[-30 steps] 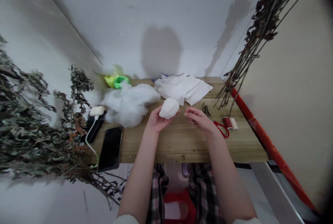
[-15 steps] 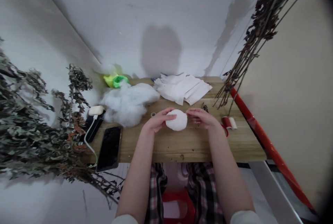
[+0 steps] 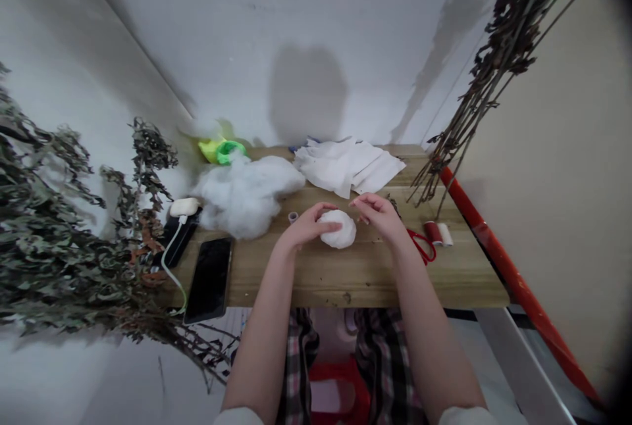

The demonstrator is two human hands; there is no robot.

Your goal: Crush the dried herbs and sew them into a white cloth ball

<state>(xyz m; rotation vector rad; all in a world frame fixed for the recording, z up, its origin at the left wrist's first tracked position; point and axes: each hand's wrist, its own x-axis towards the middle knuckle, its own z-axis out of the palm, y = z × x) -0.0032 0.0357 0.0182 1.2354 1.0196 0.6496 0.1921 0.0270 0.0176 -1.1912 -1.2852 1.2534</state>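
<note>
A white ball of cotton stuffing (image 3: 338, 229) sits on the wooden tabletop (image 3: 316, 287). My left hand (image 3: 309, 226) lies against its left side, with the fingers curving over the top. My right hand (image 3: 380, 216) hovers at its upper right, fingers curled and nearly touching it, holding nothing. Behind them lies a loose heap of cotton stuffing (image 3: 247, 196). Red-handled scissors (image 3: 421, 246) lie just beyond my right wrist.
Folded white sheets (image 3: 348, 165) lie at the table's back. A red thread spool (image 3: 433, 232), a small spool (image 3: 293, 216), a black phone (image 3: 210, 280), and a corded white earbud case (image 3: 184, 206) share the table. Dried plant branches (image 3: 59, 227) hang left.
My hands have moved from both sides of the ball to a looser position. The right hand has lifted up and to the right, while the left fingers have moved higher over the ball.
</note>
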